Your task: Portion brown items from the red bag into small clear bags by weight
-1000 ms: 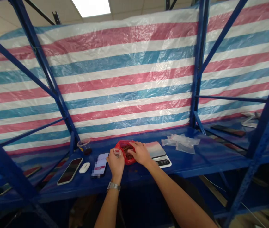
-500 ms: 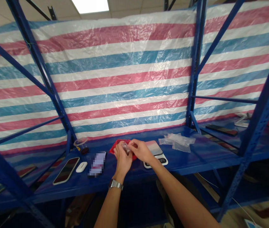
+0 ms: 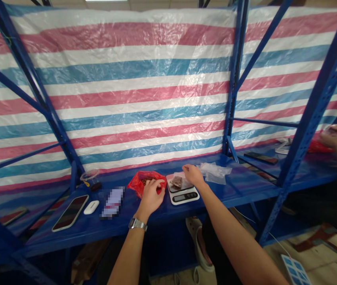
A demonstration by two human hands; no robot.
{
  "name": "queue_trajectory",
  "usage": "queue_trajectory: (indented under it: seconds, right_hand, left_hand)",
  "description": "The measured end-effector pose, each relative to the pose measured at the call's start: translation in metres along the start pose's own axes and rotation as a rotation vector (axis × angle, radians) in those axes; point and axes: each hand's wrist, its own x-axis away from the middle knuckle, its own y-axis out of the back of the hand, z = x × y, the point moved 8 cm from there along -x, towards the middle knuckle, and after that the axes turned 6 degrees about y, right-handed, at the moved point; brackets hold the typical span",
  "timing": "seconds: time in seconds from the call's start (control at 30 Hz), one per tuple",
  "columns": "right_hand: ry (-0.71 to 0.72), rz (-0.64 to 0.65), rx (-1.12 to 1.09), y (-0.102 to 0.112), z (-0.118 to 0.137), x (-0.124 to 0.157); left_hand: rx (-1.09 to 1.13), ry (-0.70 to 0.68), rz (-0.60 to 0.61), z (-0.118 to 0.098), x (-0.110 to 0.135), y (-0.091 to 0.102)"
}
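My left hand (image 3: pixel 152 198) reaches over the near edge of a crumpled red plastic bag (image 3: pixel 135 184), its fingers apart and bent down among small brown bits. Right of that bag stands a white digital scale (image 3: pixel 185 198) with a dark display. A small clear bag (image 3: pixel 176 182) with brown contents lies on its platform. Just above the platform's far right side is my right hand (image 3: pixel 194 175), fingers curled together; whether they pinch anything does not show. Several clear plastic bags (image 3: pixel 216 173) lie flat behind it.
On the blue shelf (image 3: pixel 150 227) to the left lie a phone (image 3: pixel 71 213), a white case (image 3: pixel 91 207), a pixelated item (image 3: pixel 113 202) and a clear cup (image 3: pixel 90 180). Blue posts (image 3: pixel 300 118) flank the space. At far right another person's hands (image 3: pixel 334 136) work above a red bag.
My hands have come apart from over the red bag. The small clear bag now rests on the scale, and my right hand has moved right. The view has tilted down and shifted right.
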Motion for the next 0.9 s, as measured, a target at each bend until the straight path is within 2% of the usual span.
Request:
queue_trajectory:
  seconds: [0.1,0.2,0.43,0.57,0.67,0.77,0.9]
  right_hand:
    - [0.019,-0.033,-0.007,0.008,-0.005,0.0]
    - [0.029,-0.056,-0.018,0.013,-0.009,0.0]
    - [0.034,-0.097,-0.016,0.017,-0.013,0.001]
    - [0.02,-0.1,0.013,0.017,-0.015,0.0]
    - [0.011,-0.09,0.043,0.015,-0.016,0.0]
    - [0.0,-0.069,0.082,0.011,-0.016,0.001]
    - [-0.017,-0.029,0.144,0.003,-0.017,0.003]
  left_hand:
    - [-0.121,0.014,0.066,0.013,0.003,-0.013]
    - [-0.107,0.044,0.076,0.026,0.0,-0.02]
    - [0.173,0.292,-0.141,0.05,-0.015,-0.012]
    - [0.167,0.256,-0.165,0.039,-0.014,-0.009]
    - [0.121,0.151,-0.267,0.022,-0.011,0.005]
    - [0.131,0.111,-0.339,0.013,-0.008,0.018]
    - [0.233,0.066,-0.26,0.007,-0.008,0.017]
